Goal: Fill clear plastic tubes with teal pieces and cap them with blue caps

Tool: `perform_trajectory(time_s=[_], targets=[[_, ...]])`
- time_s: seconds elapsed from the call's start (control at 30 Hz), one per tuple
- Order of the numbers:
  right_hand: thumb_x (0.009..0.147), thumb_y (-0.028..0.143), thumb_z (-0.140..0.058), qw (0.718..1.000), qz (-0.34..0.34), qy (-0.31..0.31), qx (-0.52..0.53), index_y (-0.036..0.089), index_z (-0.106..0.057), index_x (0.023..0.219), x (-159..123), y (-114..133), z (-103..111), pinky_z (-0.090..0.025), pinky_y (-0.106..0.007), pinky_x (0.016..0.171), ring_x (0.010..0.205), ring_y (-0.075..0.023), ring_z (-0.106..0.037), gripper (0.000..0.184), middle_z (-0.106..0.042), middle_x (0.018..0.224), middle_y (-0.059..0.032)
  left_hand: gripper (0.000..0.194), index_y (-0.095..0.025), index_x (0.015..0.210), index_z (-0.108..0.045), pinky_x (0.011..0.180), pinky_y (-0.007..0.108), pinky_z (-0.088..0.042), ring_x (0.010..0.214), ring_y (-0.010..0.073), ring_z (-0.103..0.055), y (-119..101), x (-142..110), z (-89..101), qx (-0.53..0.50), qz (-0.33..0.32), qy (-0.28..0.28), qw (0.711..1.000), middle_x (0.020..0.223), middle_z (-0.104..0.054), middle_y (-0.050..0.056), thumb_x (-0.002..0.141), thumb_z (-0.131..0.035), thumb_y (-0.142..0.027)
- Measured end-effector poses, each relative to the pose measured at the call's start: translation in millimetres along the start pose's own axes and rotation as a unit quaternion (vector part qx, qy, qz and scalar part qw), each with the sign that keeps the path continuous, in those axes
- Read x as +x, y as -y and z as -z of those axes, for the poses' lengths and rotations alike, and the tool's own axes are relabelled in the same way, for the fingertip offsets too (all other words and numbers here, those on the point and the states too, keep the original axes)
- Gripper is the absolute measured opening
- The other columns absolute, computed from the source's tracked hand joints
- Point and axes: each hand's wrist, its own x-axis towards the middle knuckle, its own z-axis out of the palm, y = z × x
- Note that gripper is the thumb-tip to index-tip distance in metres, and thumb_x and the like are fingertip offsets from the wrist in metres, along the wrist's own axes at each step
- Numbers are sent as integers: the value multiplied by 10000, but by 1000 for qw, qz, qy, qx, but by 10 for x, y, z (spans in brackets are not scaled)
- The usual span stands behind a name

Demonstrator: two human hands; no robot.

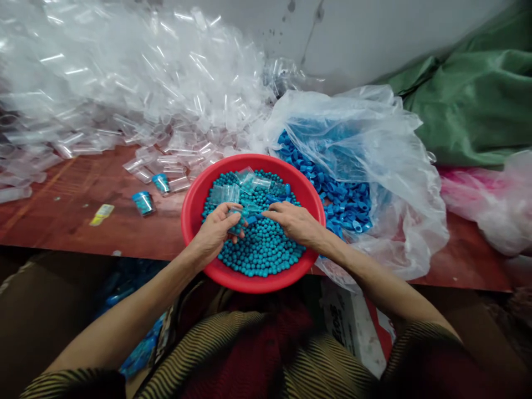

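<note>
Over a red basin [191, 221] of blue beads [261, 249], my left hand [218, 227] is closed around a small clear plastic container [236, 224] with blue beads inside. My right hand [291, 221] is beside it, its fingers pinched at a small blue cap [254, 217] close to the container's mouth. Whether the cap touches the container is hard to make out. Some empty clear containers [224, 194] lie on the beads behind my hands, along with a few blue caps [285, 194].
Clear containers [166, 83] are heaped at the back left. Two filled, blue-capped containers [143, 203] stand left of the basin, near a yellow-and-white scrap [102, 214]. To the right, blue caps [344, 205] spill from a clear plastic bag [399, 194]. Green cloth [477, 105] fills the right rear.
</note>
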Motion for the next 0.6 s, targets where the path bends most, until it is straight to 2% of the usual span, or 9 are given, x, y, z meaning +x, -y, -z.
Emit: perform_trajectory(time_s=[0.1,0.23,0.37,0.5,0.6], targets=[[909,100,-363,997,40,16,-65,172,-592,1036,211,114,-78,-362,-284,627,786,-174,-496,272,-600,941,-74,380,-165,980,-463,377,163,-372,480,98,-569,-14,-10,-8,-10,-25,-35,999,671,-610,-17,694,-663,-317],[934,159,-357,994,26,17,-103,156,-584,892,386,194,-258,-307,-294,578,731,-180,-470,231,-583,847,-73,406,-164,976,-457,372,165,-363,468,95,-563,-17,-17,-18,-13,-33,-49,998,657,-600,-29,673,-674,-325],[928,187,-395,996,29,5,-85,162,-553,891,354,176,-359,-321,-297,600,737,-182,-474,164,-581,850,-69,409,-163,976,-462,368,164,-362,464,91,-559,2,-11,-14,-8,-23,-42,999,655,-598,-29,669,-677,-329],[890,206,-480,999,18,6,-35,142,-517,936,283,113,-356,-363,-297,657,755,-179,-488,87,-583,865,-72,400,-162,974,-466,357,168,-359,456,99,-560,16,0,-7,-1,-17,-35,999,645,-598,-27,673,-674,-324],[891,169,-443,999,13,12,-40,146,-521,931,287,87,-359,-354,-298,650,772,-182,-492,91,-586,888,-73,400,-161,974,-465,358,169,-361,460,100,-561,13,4,-7,0,-16,-34,999,646,-599,-26,670,-670,-320]])
